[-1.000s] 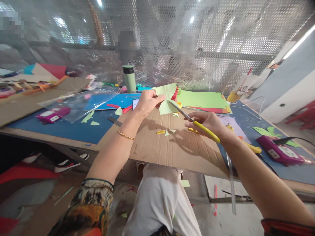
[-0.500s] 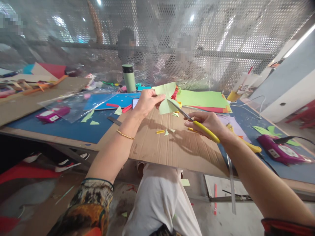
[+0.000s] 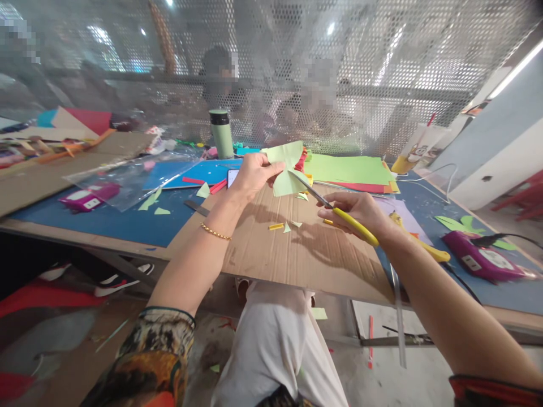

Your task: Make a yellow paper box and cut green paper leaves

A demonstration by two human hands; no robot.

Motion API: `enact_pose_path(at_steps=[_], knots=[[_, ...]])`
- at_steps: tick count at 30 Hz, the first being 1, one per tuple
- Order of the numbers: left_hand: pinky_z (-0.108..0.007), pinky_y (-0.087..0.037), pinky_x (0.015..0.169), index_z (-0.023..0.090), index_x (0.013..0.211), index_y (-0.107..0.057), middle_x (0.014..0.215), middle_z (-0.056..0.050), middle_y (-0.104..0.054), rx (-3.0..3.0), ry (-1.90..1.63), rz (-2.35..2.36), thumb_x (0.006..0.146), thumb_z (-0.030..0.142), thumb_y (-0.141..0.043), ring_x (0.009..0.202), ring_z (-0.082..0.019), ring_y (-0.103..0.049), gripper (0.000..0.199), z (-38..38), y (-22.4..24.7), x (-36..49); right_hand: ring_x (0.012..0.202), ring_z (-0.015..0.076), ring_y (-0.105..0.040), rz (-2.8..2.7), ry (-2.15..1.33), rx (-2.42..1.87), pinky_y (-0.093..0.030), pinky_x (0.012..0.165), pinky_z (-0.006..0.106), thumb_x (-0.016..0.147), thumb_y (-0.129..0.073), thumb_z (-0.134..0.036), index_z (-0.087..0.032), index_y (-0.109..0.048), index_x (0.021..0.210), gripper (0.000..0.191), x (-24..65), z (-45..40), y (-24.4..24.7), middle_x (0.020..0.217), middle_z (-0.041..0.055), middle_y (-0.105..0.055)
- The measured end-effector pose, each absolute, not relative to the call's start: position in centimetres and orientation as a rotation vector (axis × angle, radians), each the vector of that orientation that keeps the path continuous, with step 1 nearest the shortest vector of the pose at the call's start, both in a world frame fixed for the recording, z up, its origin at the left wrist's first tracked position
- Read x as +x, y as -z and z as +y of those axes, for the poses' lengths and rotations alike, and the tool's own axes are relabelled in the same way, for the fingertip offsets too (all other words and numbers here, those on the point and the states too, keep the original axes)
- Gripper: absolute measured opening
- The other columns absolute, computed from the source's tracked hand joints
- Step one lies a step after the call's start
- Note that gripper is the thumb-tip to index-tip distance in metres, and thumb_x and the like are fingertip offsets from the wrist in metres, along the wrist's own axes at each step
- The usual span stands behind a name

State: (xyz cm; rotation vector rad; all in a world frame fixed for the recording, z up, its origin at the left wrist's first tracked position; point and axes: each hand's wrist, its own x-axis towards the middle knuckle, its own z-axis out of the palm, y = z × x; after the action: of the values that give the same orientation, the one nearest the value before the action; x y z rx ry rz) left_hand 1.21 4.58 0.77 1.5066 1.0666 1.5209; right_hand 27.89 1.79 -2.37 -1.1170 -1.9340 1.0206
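Note:
My left hand (image 3: pixel 255 174) pinches a pale green paper piece (image 3: pixel 285 154) at its narrow middle, above a cardboard sheet (image 3: pixel 263 249). The paper has two rounded lobes, one above the other. My right hand (image 3: pixel 354 213) is closed round the yellow handles of a pair of scissors (image 3: pixel 355 225). The blades point up and left, and their tips are at the lower lobe of the paper. Small green scraps (image 3: pixel 296 224) and a short yellow strip (image 3: pixel 276 226) lie on the cardboard below.
Green sheets (image 3: pixel 348 169) lie behind my right hand, a green bottle (image 3: pixel 221 134) behind my left. A yellow glue gun (image 3: pixel 428 247) and purple power strip (image 3: pixel 483 257) are at right. Further left are a plastic bag (image 3: pixel 131 181), another purple power strip (image 3: pixel 90 198) and a ruler (image 3: pixel 196 208).

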Motion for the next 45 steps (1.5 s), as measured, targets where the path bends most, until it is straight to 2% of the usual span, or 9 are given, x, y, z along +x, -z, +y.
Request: enact_pose_path(at_steps=[11, 18, 26, 31, 37, 45], knots=[[-0.028, -0.050, 0.052, 0.016, 0.062, -0.067, 0.051, -0.002, -0.060, 1.477, -1.550, 1.076, 0.083, 0.013, -0.088, 0.053, -0.017, -0.061, 0.030, 4.9, -0.5, 1.0, 0.041, 0.0082, -0.041, -1.954, -1.008, -1.075, -0.027, 0.038, 0.024, 0.073, -0.096, -0.064, -0.020, -0.079, 0.088, 0.049, 28.0, 1.9, 2.7, 0.049, -0.0069, -0.048], [-0.022, -0.046, 0.046, 0.018, 0.061, -0.067, 0.050, 0.001, -0.061, 1.469, -1.544, 1.010, 0.083, 0.008, -0.086, 0.046, -0.011, -0.055, 0.031, 5.0, -0.3, 0.9, 0.042, 0.0082, -0.041, -1.966, -1.001, -1.086, -0.026, 0.039, 0.026, 0.074, -0.095, -0.066, -0.020, -0.077, 0.089, 0.052, 28.1, 2.0, 2.9, 0.051, -0.0065, -0.050], [-0.025, -0.047, 0.046, 0.017, 0.060, -0.067, 0.053, -0.001, -0.064, 1.484, -1.529, 1.017, 0.083, 0.026, -0.096, 0.046, -0.012, -0.058, 0.038, 5.1, -0.4, 1.0, 0.048, 0.0075, -0.036, -1.951, -0.983, -1.057, -0.019, 0.044, 0.026, 0.073, -0.094, -0.070, -0.018, -0.078, 0.092, 0.058, 28.1, 2.4, 3.4, 0.053, -0.0065, -0.047], [-0.026, -0.047, 0.047, 0.018, 0.060, -0.067, 0.052, -0.001, -0.062, 1.478, -1.540, 1.014, 0.082, 0.025, -0.097, 0.047, -0.013, -0.059, 0.037, 5.1, -0.4, 1.0, 0.045, 0.0067, -0.035, -1.939, -0.979, -1.046, -0.018, 0.043, 0.026, 0.072, -0.095, -0.071, -0.019, -0.078, 0.092, 0.058, 27.9, 2.3, 3.3, 0.052, -0.0070, -0.048], [-0.025, -0.047, 0.047, 0.018, 0.060, -0.067, 0.052, 0.001, -0.062, 1.477, -1.535, 1.014, 0.081, 0.021, -0.096, 0.046, -0.011, -0.056, 0.036, 5.0, -0.5, 1.0, 0.042, 0.0068, -0.036, -1.929, -1.056, -1.066, -0.020, 0.040, 0.026, 0.073, -0.095, -0.068, -0.020, -0.078, 0.093, 0.055, 27.8, 2.0, 2.9, 0.052, -0.0071, -0.050], [-0.026, -0.047, 0.048, 0.019, 0.061, -0.068, 0.055, -0.001, -0.066, 1.531, -1.521, 1.020, 0.079, 0.030, -0.098, 0.050, -0.013, -0.058, 0.036, 5.1, -0.3, 0.9, 0.042, 0.0075, -0.040, -1.926, -1.069, -1.061, -0.024, 0.039, 0.024, 0.071, -0.097, -0.064, -0.019, -0.079, 0.093, 0.053, 27.8, 1.8, 2.5, 0.050, -0.0079, -0.048]])
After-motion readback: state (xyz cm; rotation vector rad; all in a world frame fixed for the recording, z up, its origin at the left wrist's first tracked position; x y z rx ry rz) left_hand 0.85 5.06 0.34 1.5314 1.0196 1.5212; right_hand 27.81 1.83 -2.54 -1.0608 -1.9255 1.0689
